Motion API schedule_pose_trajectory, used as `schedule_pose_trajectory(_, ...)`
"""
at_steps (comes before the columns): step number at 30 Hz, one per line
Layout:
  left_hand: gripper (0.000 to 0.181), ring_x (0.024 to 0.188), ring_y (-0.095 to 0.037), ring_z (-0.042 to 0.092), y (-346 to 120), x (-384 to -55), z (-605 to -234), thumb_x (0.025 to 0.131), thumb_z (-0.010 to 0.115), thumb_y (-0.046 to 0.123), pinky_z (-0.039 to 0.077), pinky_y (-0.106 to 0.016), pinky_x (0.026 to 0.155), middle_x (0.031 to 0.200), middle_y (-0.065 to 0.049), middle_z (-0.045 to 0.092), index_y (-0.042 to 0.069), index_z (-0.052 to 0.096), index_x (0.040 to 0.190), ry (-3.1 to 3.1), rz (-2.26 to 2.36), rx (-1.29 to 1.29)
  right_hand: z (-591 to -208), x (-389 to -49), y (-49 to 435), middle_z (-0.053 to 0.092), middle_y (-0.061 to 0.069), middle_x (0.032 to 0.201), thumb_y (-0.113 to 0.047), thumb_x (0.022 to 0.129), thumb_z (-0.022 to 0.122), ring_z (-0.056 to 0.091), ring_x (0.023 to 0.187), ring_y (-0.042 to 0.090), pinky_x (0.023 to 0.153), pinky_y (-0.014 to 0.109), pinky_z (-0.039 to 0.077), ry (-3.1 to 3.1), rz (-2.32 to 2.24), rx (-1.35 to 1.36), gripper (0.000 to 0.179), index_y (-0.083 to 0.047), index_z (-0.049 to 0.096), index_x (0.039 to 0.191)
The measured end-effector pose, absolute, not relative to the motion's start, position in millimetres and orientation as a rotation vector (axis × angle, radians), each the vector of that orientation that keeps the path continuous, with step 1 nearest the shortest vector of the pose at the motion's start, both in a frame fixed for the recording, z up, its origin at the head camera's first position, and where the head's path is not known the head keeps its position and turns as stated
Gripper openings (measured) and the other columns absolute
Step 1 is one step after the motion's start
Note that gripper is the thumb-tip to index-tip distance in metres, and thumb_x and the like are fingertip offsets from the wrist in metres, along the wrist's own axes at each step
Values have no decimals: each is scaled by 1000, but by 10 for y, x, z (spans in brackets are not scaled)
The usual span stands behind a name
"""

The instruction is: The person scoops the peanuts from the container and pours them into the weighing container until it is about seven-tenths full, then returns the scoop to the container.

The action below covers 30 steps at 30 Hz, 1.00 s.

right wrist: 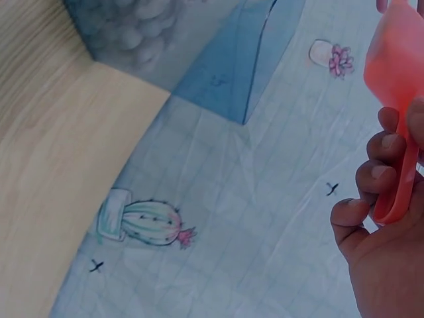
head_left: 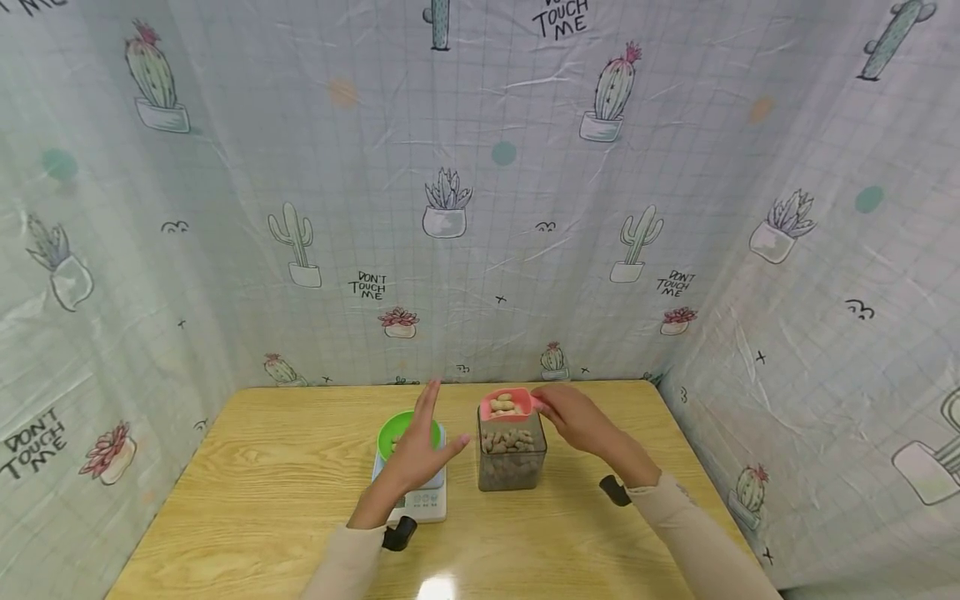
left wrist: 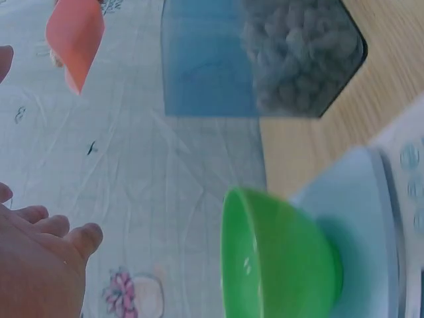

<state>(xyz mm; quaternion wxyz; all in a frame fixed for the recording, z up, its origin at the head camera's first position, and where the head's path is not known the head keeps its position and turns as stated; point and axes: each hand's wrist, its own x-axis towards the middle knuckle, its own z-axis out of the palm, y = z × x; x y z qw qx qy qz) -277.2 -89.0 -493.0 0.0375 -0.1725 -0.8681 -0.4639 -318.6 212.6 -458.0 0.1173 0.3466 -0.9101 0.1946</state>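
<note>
My right hand (head_left: 573, 419) grips the handle of a pink scoop (right wrist: 397, 66), its fingers curled round it in the right wrist view. Peanuts (head_left: 502, 405) in their shells lie in the scoop, which is held over a clear, dark-tinted container (head_left: 510, 477). More peanuts (left wrist: 298, 59) fill part of that container. To its left, my left hand (head_left: 415, 454) hovers with thumb and fingers spread, holding nothing. Below and behind this hand stands a green bowl (left wrist: 291, 265) on a kitchen scale (head_left: 429, 507). The bowl's inside is mostly hidden by the hand in the head view.
Everything stands on a wood-grain table (head_left: 285, 467). A pale curtain (head_left: 450, 275) printed with cacti hangs along the table's back edge and both sides. Between the scale and the container there is a narrow gap.
</note>
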Motion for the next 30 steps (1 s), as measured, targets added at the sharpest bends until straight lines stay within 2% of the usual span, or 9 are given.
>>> schedule_pose_trajectory(2,99,148,-43,24,-965,-2762,-4924,91,67,47,35,-67,106,167,-5,-1,25,-1,160,-2664,-1394,-514,-4584,-3189,2086,69,0,101,-23,103,50,64,94,19,84,40,51,-2667,555,1019,21,-12,64,114)
schedule_pose_trajectory(10,102,150,-43,16,-1293,-2797,-5027,88,71,46,28,-70,109,167,-7,0,32,-2,159,-2638,-1372,-438,-4606,-3221,1872,68,2,105,-27,104,49,65,97,19,86,40,52,-2700,574,1000,24,-12,63,116)
schedule_pose_trajectory(16,108,149,-47,15,-1532,-2823,-5187,85,74,46,28,-72,107,167,-9,-1,33,-4,158,-2678,-1390,-367,-4633,-3247,1636,69,2,104,-26,103,50,64,94,18,81,37,51,-2676,593,1032,23,-13,64,114)
schedule_pose_trajectory(23,117,146,-52,17,-1712,-2859,-5420,80,79,43,29,-72,106,166,-18,-1,24,-4,160,-2749,-1471,-334,-4718,-3296,1349,69,4,105,-25,103,51,64,95,19,84,37,52,-2672,594,1086,22,-12,63,114)
schedule_pose_trajectory(30,119,149,-48,12,-1774,-2907,-5597,79,81,40,24,-70,111,165,-19,4,18,-3,160,-2794,-1589,-289,-4833,-3339,1130,68,0,109,-29,104,47,63,102,17,89,35,52,-2770,510,1073,24,-15,63,117)
